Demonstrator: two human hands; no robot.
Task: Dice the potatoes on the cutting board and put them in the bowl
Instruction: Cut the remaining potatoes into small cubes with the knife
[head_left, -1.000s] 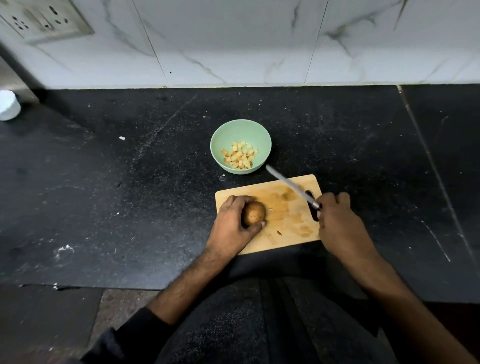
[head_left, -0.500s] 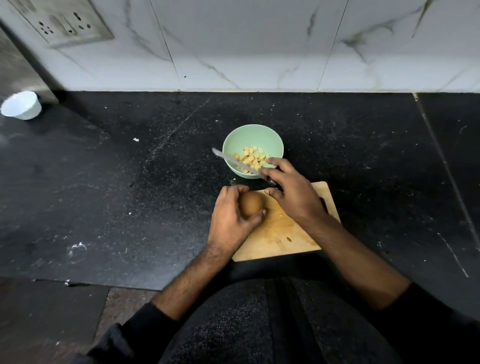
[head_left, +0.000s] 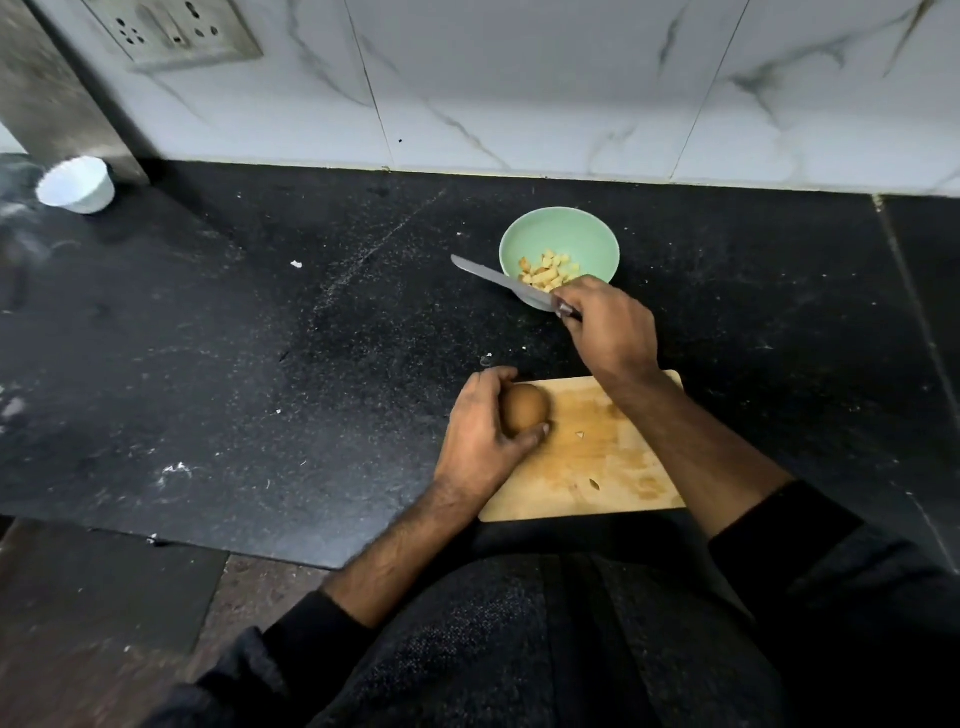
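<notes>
Gripping a whole brown potato at the far left corner of the cutting board, the left hand curls its fingers over the far side and its thumb along the near side, so much of the potato's left part is hidden behind the hand. The right hand is closed round the handle of a knife, and only a dark sliver of that handle shows below the fingers. The blade points left and away, crossing the near rim of the green bowl and hanging over the black tabletop. Whether the blade touches the rim cannot be told.

Pale potato cubes lie in the bowl, which stands beyond the board and apart from it; the nearest cubes are covered by the blade and the right hand. The right forearm crosses the board's far right corner and hides it. 2 small scraps lie on the bare wood.

At the far left a small white cup stands by a metal panel. A wall socket is cut off by the top edge.
</notes>
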